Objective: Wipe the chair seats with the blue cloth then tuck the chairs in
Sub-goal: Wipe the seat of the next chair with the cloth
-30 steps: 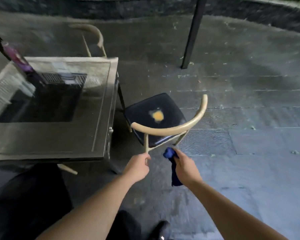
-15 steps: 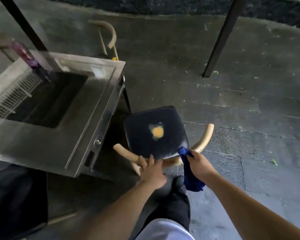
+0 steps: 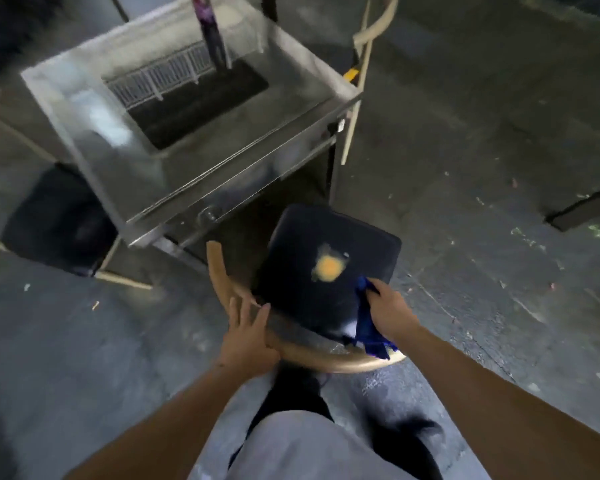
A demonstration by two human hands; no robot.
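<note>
On the grey stone floor, the left hand (image 3: 246, 337) rests flat on the chair's stiff wooden back (image 3: 312, 355) while the right hand (image 3: 390, 311) squeezes the soft, floppy blue cloth (image 3: 368, 327) beside the yellow spot (image 3: 328, 268).

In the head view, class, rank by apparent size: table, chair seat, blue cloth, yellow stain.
1. table
2. chair seat
3. blue cloth
4. yellow stain

The cloth is bunched and partly hidden by the right hand, so places 3 and 4 are unsure.
</note>
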